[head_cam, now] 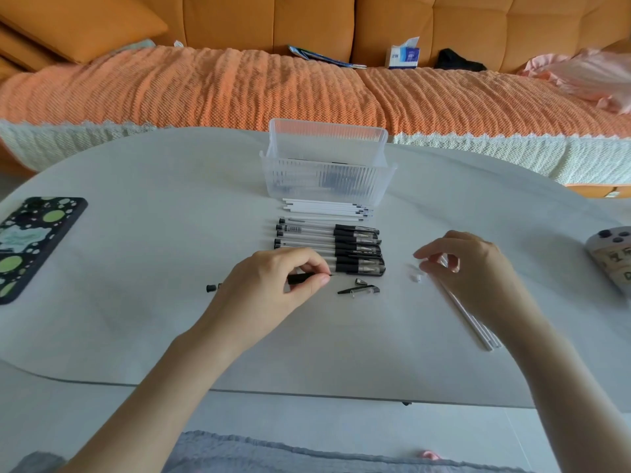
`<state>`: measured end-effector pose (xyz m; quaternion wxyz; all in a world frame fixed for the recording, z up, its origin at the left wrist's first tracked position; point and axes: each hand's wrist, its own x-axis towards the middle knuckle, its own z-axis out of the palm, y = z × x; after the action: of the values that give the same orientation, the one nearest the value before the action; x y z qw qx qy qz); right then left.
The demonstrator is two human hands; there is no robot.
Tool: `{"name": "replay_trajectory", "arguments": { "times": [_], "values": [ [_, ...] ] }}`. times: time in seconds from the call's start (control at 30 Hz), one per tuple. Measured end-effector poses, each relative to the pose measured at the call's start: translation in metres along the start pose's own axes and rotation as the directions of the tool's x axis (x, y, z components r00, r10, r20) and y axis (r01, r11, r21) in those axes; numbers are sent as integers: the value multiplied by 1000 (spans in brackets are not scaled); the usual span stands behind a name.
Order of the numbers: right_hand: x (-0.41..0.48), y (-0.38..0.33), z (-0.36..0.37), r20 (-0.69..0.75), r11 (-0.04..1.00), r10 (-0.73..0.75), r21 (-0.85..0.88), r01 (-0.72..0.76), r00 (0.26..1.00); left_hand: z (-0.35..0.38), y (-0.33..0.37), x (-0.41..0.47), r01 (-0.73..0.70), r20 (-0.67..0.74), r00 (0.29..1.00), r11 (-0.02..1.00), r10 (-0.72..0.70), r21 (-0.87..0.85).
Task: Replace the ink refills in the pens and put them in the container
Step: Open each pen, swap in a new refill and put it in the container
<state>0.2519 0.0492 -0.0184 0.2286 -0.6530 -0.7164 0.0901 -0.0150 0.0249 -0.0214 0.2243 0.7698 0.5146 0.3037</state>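
Head view: the left hand (273,285) pinches an opened black-gripped clear pen (302,277) for refilling, while the right hand (467,268) curls over thin white refills (473,320) toward the right edge of the white desk (512,206), its hold unclear.

Lighting is bright, soft and even across the worktop (143,268). Shadows under my left hand (269,285) and right hand (467,268) are faint and diffuse. Wide-angle distortion bows the worktop edges and the sofa (239,90). The centre is sharp; the far corners are soft.
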Motion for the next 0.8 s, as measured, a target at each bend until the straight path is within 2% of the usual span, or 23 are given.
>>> {"name": "replay_trajectory", "arguments": {
  "times": [0.1,0.2,0.8],
  "values": [
    [-4,-18,8,-3,985,-118,129,117,993,0,0,0,-4,-3,1000,1000,4,0],
    [-7,-34,23,32,974,-190,129,184,981,0,0,0,-10,-7,1000,1000,10,5],
    [-1,-51,39,148,984,-169,80,158,974,-1,-2,-1,-29,-10,1000,1000,29,-9]
  ]
}}
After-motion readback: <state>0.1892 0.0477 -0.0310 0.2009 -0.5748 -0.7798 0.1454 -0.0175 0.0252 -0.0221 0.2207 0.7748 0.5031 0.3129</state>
